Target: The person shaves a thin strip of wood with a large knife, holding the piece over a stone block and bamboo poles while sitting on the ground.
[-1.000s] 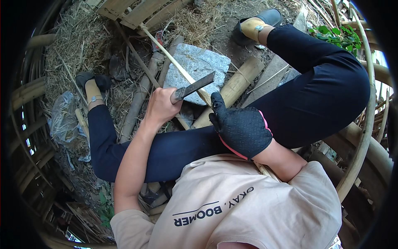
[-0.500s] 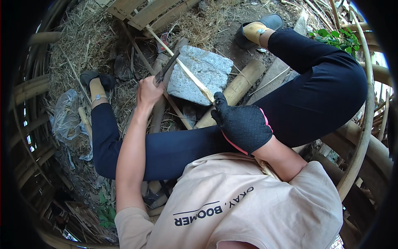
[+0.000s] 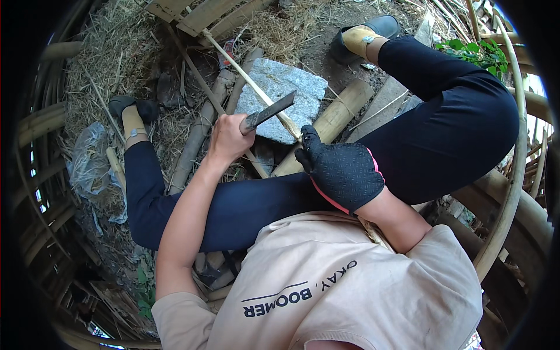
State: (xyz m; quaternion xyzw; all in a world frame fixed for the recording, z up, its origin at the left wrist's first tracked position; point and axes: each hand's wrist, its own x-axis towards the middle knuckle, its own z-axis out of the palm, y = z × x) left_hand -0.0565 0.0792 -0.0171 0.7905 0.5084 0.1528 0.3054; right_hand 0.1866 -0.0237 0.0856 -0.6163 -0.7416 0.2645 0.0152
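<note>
In my bare left hand [image 3: 228, 139] is the handle of a broad-bladed knife [image 3: 275, 110], fingers wrapped round it. Its dark, straight blade points to the right, across the near part of a pale thin bamboo stick [image 3: 248, 80]; whether it touches the stick I cannot tell. My right hand [image 3: 345, 178], in a black glove with pink trim, grips the stick's near end with thumb and fingers. From there the stick slants over a grey stone block [image 3: 306, 88] to the far left. The stick's pale, frayed-looking near part lies close to the glove.
My legs in dark trousers [image 3: 443, 128] spread round the stone. A thick bamboo pole [image 3: 344, 111] lies right of it, with thinner poles [image 3: 195, 143] to its left. Wooden slats [image 3: 216, 20] stand at the far side. Dry straw [image 3: 116, 64] and a clear plastic bag [image 3: 90, 160] are on the left.
My left hand has moved right and slightly nearer. The knife blade has swung from pointing away beside the stick to pointing right across it. My right hand has hardly moved.
</note>
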